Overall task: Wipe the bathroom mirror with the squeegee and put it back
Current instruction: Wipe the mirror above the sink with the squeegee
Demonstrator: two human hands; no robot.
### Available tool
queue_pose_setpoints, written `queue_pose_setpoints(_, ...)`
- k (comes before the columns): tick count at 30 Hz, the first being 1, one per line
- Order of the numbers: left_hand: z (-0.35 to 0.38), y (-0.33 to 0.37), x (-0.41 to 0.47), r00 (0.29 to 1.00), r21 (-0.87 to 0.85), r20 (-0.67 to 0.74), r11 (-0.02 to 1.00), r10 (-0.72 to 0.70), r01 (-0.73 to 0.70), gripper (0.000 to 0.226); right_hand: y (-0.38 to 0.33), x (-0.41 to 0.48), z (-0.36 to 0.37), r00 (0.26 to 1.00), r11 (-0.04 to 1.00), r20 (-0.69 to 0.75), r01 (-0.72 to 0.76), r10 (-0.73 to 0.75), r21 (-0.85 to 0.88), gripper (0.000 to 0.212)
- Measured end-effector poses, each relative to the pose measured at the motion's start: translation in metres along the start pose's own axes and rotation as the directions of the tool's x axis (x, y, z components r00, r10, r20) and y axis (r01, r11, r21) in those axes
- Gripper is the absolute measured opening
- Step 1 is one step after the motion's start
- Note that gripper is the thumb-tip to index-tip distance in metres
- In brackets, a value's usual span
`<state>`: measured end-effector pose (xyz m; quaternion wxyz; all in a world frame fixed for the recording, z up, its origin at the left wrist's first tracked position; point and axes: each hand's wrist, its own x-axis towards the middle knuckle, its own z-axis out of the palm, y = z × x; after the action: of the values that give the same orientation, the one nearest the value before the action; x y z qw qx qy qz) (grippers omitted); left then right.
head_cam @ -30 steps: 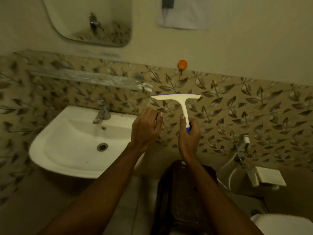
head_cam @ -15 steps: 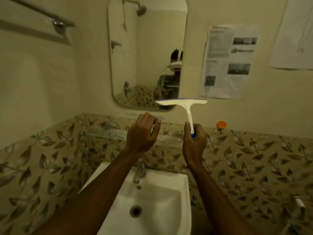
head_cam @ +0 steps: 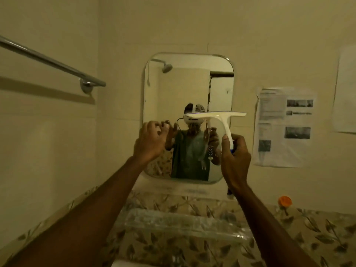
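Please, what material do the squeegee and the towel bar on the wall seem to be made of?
The squeegee looks like smooth white moulded plastic, matte, with blue at the handle end inside the right hand. The towel bar seems polished metal, probably chrome or steel: it shows a bright highlight along its length.

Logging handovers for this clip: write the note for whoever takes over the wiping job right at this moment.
Right hand: gripping the squeegee by its handle, blade up and level, in front of the mirror.
Left hand: empty, fingers curled, raised by the mirror's left edge.
Done: squeegee picked up and raised to the mirror. Whether the blade touches the glass can't be told.
Left: wipe the mirror, then put the squeegee back.
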<state>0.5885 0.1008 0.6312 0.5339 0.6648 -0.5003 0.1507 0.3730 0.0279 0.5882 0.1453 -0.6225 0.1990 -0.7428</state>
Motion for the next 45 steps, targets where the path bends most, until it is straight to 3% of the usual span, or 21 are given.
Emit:
queue_pose_setpoints(3, -0.006, -0.008, 0.044, 0.999, -0.017, -0.03, 1.0, -0.026, 0.025, 0.054, 0.001, 0.041, 0.02, 0.995, 0.995, -0.026, 0.093, -0.094, -0.04, 0.005)
queue_pose_setpoints(8, -0.009, -0.015, 0.106, 0.999, 0.117, 0.007, 0.992, -0.044, 0.043, 0.06, -0.004, 0.117, 0.049, 0.987, 0.98, -0.019, 0.156, -0.16, -0.126, 0.011)
queue_pose_setpoints(13, -0.004, -0.022, 0.147, 0.988, -0.03, -0.066, 0.989, -0.143, 0.141, 0.058, -0.008, 0.178, 0.069, 0.976, 0.941, -0.013, 0.205, -0.217, -0.269, 0.022)
queue_pose_setpoints(18, 0.0, -0.029, 0.167, 0.972, -0.186, -0.166, 0.973, -0.166, 0.134, 0.054, -0.014, 0.204, 0.086, 0.963, 0.894, 0.011, 0.255, -0.27, -0.369, 0.02)
queue_pose_setpoints(23, -0.001, -0.04, 0.187, 0.969, -0.242, -0.169, 0.96, -0.181, 0.138, 0.044, -0.027, 0.212, 0.1, 0.982, 0.878, 0.092, 0.19, -0.166, -0.439, 0.03)
queue_pose_setpoints(29, -0.004, -0.061, 0.21, 0.969, -0.08, -0.247, 0.996, 0.016, -0.036, 0.05, -0.048, 0.215, 0.108, 0.997, 0.831, 0.083, 0.038, 0.009, -0.555, 0.031)
queue_pose_setpoints(37, -0.001, -0.062, 0.214, 0.933, -0.044, -0.344, 0.99, 0.11, -0.133, 0.055, 0.003, 0.106, 0.091, 0.982, 0.81, 0.106, -0.069, 0.159, -0.582, 0.026)
queue_pose_setpoints(40, -0.004, -0.064, 0.213, 0.95, -0.028, -0.289, 0.991, 0.118, -0.131, 0.061, -0.007, 0.114, 0.083, 0.98, 0.797, 0.1, -0.079, 0.173, -0.599, 0.034)
queue_pose_setpoints(45, -0.004, -0.066, 0.212, 0.934, -0.027, -0.317, 0.983, 0.163, -0.181, 0.062, -0.061, 0.194, 0.085, 0.998, 0.82, 0.055, -0.003, 0.042, -0.573, 0.045)
